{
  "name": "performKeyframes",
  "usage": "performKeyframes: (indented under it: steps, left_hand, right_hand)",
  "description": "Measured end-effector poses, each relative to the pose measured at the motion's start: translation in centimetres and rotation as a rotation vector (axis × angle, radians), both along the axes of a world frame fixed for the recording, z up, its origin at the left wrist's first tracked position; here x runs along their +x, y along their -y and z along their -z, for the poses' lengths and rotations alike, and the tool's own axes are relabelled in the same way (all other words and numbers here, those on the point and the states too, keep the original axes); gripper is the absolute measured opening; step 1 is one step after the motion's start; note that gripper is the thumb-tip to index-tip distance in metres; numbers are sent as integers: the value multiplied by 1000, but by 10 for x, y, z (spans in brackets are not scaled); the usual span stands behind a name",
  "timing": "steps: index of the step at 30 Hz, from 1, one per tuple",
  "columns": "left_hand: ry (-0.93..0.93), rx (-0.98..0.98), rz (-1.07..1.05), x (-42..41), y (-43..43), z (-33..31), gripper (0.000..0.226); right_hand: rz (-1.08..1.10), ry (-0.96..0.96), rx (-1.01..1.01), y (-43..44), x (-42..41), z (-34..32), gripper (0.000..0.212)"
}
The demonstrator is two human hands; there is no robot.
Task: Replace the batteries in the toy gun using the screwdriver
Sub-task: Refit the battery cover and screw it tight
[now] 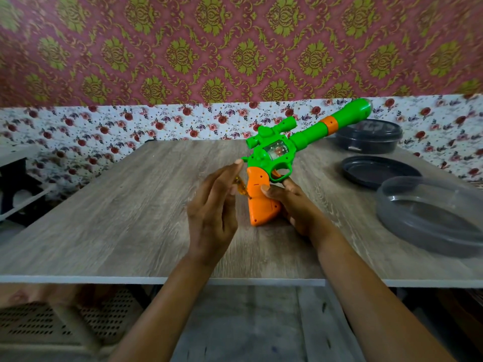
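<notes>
Toy gun (282,150), green with an orange grip, held upright over a wood-grain table (104,218), butt down at the tabletop, contact unclear, barrel slanting up toward the right. Right hand (298,207) curled round the orange grip from the right side, thumb pressed on its face, forefinger reaching up to the trigger guard. Left hand (211,212) alongside on the left, fingers stretched nearly straight, fingertips touching the gun's green rear. Amber-handled screwdriver (241,188) showing between that palm and the grip, tip set against the grip's side; hold on it hidden behind the fingers, impossible to tell. Toward the table's right side, well apart from the gun: dark round container (368,138), dark shallow dish (379,173), clear plastic cover (431,218). Behind, patterned wallpaper (183,56).
</notes>
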State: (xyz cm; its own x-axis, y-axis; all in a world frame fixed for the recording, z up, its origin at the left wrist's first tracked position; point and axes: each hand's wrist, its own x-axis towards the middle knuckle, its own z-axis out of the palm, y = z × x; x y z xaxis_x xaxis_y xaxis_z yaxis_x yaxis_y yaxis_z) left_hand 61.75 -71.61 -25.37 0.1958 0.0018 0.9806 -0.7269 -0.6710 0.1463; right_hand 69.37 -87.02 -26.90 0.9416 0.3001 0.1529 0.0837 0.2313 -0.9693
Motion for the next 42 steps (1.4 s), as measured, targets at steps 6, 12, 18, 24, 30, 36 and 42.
performKeyframes:
  steps: [6,12,18,24,30,36,42]
  left_hand:
    - [31,25,5,2,-2,0,23]
    - [3,14,-29,2,-1,1,35]
    - [18,29,-11,1,-1,0,31]
    - [23,-25,-41,4,-2,1,25]
    - [-24,-23,-50,2,1,1,34]
    - [51,-37,-45,2,-3,2,18]
    - [-6,-65,-14,-2,1,-2,31]
  right_hand:
    - [-6,5,-2,0,-1,-1,43]
    - [-17,7,-9,1,-2,-3,41]
    - [-11,7,-16,0,-2,-2,43]
    - [-9,9,-18,0,-2,-1,46]
    - [-7,5,-26,0,-2,-2,47]
    - [-23,2,7,-1,-2,-2,49]
    - [-17,16,-24,0,-2,-1,46]
